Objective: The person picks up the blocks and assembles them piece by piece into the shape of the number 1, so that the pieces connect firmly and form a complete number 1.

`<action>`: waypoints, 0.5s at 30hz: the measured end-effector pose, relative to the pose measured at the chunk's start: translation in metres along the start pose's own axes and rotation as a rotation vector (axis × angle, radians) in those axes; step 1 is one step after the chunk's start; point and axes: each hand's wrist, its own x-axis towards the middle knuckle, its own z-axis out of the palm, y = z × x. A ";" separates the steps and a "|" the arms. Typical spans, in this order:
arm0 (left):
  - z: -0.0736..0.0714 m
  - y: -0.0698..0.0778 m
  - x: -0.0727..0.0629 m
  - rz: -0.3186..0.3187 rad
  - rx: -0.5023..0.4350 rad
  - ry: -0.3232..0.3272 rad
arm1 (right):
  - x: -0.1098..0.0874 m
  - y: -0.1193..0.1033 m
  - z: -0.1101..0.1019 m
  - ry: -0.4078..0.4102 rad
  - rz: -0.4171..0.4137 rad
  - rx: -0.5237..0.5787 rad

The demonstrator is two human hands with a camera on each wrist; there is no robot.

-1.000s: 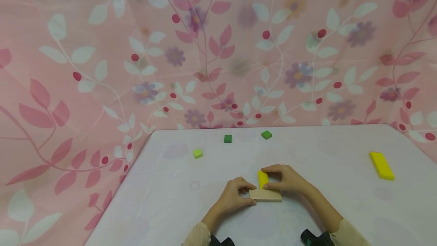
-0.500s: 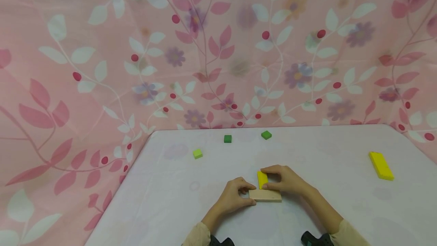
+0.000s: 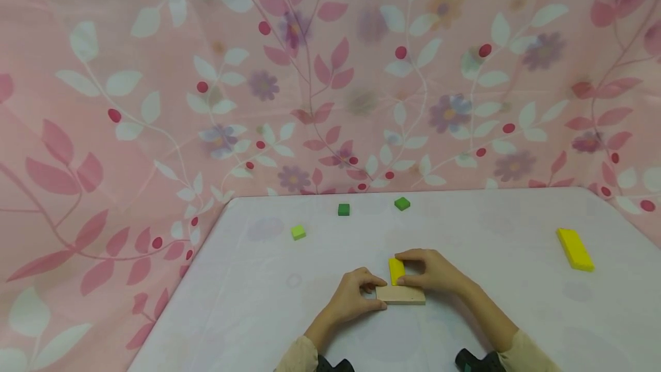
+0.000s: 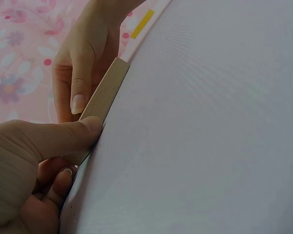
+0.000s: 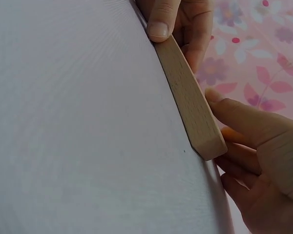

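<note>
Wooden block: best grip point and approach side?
Likely its left end, from the left, pinching across its long sides: the wooden block is a bar running left to right, and the left hand pinches there. The right hand and held yellow block crowd its far side further right.

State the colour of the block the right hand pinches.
Yellow; the rectangular block shows best in the head view.

The table's (image 3: 496, 240) white. On it lie a lime block (image 3: 298, 232), a dark-green block (image 3: 343, 209), a mid-green block (image 3: 402, 204), a yellow slab (image 3: 575, 250) and, nearer, a wooden bar (image 3: 403, 296).
</note>
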 end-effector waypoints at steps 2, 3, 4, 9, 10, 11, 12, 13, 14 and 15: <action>0.000 0.000 0.000 -0.001 -0.006 0.001 | 0.000 0.002 -0.001 -0.017 0.001 0.017; 0.000 0.000 -0.001 -0.002 -0.009 0.002 | 0.001 0.002 -0.002 -0.028 0.003 0.025; 0.000 0.000 -0.001 0.001 -0.007 0.004 | 0.001 0.003 -0.003 -0.043 0.002 0.028; 0.001 -0.001 0.000 -0.008 -0.007 -0.001 | 0.000 0.003 -0.010 -0.104 -0.031 0.036; 0.001 -0.001 0.000 -0.010 -0.005 -0.001 | 0.000 0.002 -0.011 -0.111 -0.046 0.034; 0.001 -0.001 0.000 -0.014 -0.007 -0.003 | -0.001 0.002 -0.012 -0.116 -0.059 0.035; 0.001 -0.001 0.000 -0.014 -0.006 -0.003 | -0.001 0.001 -0.012 -0.119 -0.072 0.036; 0.001 -0.001 0.000 -0.012 -0.004 -0.003 | -0.001 0.001 -0.013 -0.123 -0.082 0.037; 0.001 -0.001 0.000 -0.010 -0.006 -0.003 | -0.001 0.000 -0.013 -0.127 -0.089 0.037; 0.001 -0.001 0.000 -0.008 -0.007 -0.004 | -0.001 0.000 -0.014 -0.130 -0.094 0.038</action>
